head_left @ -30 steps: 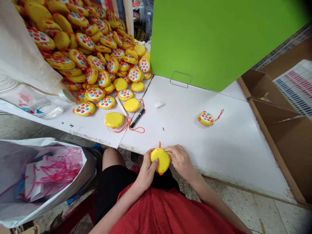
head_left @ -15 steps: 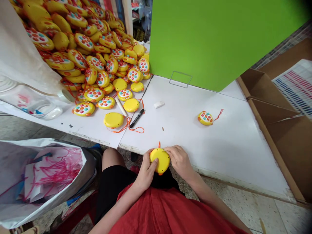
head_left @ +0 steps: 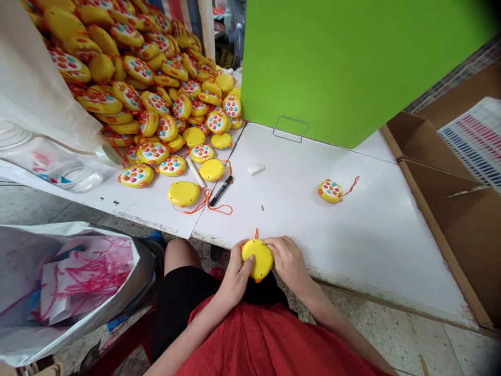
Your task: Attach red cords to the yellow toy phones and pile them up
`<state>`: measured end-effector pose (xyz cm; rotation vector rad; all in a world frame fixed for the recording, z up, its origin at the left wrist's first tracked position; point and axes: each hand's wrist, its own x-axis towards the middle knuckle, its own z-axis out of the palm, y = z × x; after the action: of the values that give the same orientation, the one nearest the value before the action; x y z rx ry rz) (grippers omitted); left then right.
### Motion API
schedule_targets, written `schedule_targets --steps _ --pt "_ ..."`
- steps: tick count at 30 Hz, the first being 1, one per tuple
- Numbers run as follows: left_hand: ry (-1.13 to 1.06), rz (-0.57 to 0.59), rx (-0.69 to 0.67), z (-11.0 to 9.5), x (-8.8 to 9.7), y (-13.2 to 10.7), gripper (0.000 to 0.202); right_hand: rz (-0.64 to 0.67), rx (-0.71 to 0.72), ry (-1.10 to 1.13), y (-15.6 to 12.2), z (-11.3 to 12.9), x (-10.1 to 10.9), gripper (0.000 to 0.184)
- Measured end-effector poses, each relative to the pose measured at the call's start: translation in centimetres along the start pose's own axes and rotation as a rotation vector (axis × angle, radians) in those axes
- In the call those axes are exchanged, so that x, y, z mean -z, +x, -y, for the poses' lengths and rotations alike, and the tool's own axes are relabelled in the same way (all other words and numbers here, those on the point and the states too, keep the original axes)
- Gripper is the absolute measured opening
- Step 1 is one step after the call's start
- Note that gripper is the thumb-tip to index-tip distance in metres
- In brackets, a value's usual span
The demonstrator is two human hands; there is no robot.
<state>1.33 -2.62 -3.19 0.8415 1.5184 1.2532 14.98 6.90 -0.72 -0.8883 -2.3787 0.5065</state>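
From the head view, the left hand [head_left: 235,274] and right hand [head_left: 288,261] pinch a round yellow plastic toy [head_left: 257,259], plain back up, at the white table's edge [head_left: 352,279]. It overhangs the lap, so a loose grip could drop it. Compared with a second ago, nothing has moved noticeably.

This looks like a small toy assembly workshop: up left of my grip a heap of identical yellow toy phones [head_left: 156,89] spills over the white bench [head_left: 352,235], cardboard cartons [head_left: 450,209] stand off right, and a bag of what may be scraps [head_left: 70,282] sits lower left.
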Motion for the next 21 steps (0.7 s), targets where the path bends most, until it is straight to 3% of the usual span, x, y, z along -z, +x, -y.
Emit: schedule_targets --steps 10,15,21 --pt "0.008 0.008 -0.006 0.01 -0.02 0.01 0.044 0.034 0.014 -0.017 0.00 -0.02 0.02 0.021" --pt "0.031 0.013 -0.012 0.18 0.04 0.02 0.044 0.013 -0.064 -0.031 -0.05 0.01 -0.17 0.020" --pt "0.011 0.008 -0.008 0.34 -0.03 0.03 0.044 0.042 -0.026 -0.003 -0.04 0.08 0.04 0.020"
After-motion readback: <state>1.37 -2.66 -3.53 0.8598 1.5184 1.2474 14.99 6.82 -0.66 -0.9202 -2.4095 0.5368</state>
